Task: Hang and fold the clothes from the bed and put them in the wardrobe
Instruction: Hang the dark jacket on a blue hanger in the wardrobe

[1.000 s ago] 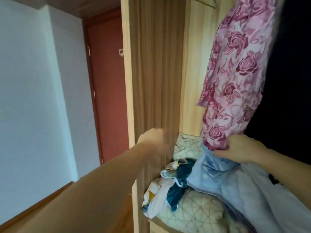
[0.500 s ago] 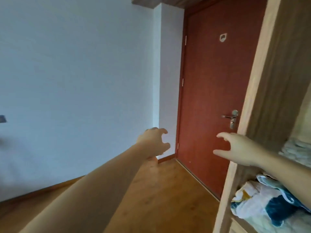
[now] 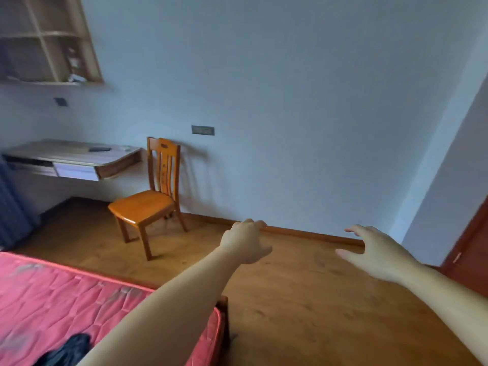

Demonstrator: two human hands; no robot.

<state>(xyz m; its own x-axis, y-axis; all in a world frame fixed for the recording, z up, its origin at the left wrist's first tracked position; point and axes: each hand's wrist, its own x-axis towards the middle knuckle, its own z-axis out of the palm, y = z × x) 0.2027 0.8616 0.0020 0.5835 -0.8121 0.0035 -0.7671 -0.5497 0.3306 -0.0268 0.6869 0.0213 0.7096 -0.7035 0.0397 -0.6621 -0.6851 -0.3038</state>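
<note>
The bed (image 3: pixel 52 294) with its red quilted mattress fills the lower left. A dark piece of clothing (image 3: pixel 67 350) lies on it at the bottom edge, partly cut off by the frame. My left hand (image 3: pixel 247 243) is stretched out in mid-air over the floor, fingers loosely curled, holding nothing. My right hand (image 3: pixel 377 250) reaches forward at the right with fingers spread and relaxed, also holding nothing. The wardrobe is out of view.
An orange wooden chair (image 3: pixel 150 204) stands against the pale wall. A wall-mounted desk (image 3: pixel 79 161) with a drawer is at the left, open shelves (image 3: pixel 47 40) above it. A red-brown door (image 3: pixel 467 247) edge shows at the far right. Wooden floor (image 3: pixel 303 299) lies between bed and wall.
The view has swung left from the wardrobe, past the door, to the bed and chair. My right hand let go of the light blue clothing in the wardrobe; both hands now hold nothing.
</note>
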